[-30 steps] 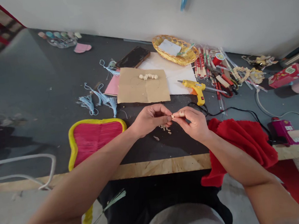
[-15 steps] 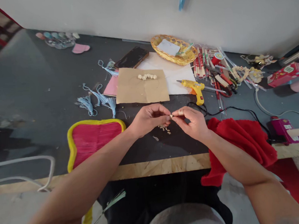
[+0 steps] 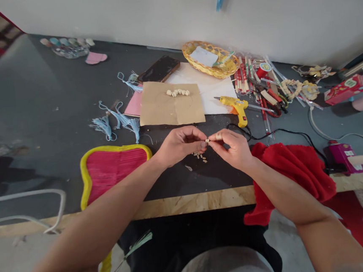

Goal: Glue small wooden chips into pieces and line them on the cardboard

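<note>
Between the fingertips of my left hand [image 3: 185, 144] and my right hand [image 3: 231, 145] is a small cream-coloured piece [image 3: 207, 141], pinched from both sides. Its exact kind is too small to make out. Several loose pieces of similar colour [image 3: 199, 155] lie on the dark tabletop just below my left fingers. Beyond my hands, a short curved row of cream-coloured lumps [image 3: 177, 92] rests on a brown sheet of paper [image 3: 172, 111].
Right of the paper are a yellow hot glue gun [image 3: 236, 108], a wicker basket [image 3: 189, 46] and bundled sticks. Blue tassels [image 3: 131, 124] lie to the left. A pink, yellow-edged piece [image 3: 116, 169] is under my left forearm, a red cloth [image 3: 289, 173] beneath my right.
Both hands keep nearly the same place and pinch. The small cream piece looks slightly turned between the fingertips. The view has shifted very little.
</note>
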`<state>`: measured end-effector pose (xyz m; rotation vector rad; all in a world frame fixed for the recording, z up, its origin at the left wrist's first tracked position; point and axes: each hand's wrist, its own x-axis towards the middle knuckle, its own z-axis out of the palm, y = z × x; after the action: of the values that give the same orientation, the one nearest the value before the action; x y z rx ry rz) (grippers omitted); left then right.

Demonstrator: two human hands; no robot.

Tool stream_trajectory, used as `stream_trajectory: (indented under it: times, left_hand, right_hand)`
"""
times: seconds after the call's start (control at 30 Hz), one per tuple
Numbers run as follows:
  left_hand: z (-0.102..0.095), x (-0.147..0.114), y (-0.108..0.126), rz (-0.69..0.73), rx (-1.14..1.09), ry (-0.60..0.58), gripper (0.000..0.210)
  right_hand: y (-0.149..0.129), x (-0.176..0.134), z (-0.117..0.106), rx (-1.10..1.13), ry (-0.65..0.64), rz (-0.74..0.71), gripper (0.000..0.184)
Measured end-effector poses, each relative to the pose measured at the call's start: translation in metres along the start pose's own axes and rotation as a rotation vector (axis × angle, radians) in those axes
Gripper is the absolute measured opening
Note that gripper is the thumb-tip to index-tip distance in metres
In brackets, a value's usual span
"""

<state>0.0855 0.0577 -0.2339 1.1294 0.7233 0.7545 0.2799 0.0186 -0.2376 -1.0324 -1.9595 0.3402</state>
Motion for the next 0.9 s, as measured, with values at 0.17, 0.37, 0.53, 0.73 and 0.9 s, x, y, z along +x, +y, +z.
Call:
stream_trajectory:
  times: [0.17, 0.37, 0.53, 0.73, 0.9]
  left_hand:
    - [0.0004, -0.0004, 0.0011, 0.002, 0.022, -0.001, 0.024]
    - [0.0007, -0.0006, 0.0009, 0.004, 0.041, 0.007, 0.025]
    - [0.0013, -0.0005, 0.0014, -0.005, 0.036, 0.008, 0.026]
    - [0.0003, -0.0004, 0.0011, 0.008, 0.024, 0.009, 0.025]
    - [-0.0001, -0.0002, 0.0004, 0.012, 0.037, -0.005, 0.024]
  right_hand:
    - [0.0004, 0.0002, -0.0004, -0.032, -0.012, 0.003, 0.006]
    - [0.0007, 0.0002, -0.0008, -0.02, -0.022, 0.002, 0.006]
    - [0.0008, 0.0006, -0.0015, 0.004, -0.027, -0.004, 0.006]
    - [0.0015, 0.0004, -0.0014, -0.011, -0.019, 0.006, 0.005]
    - [0.0019, 0.0004, -0.0001, 0.014, -0.021, -0.006, 0.006]
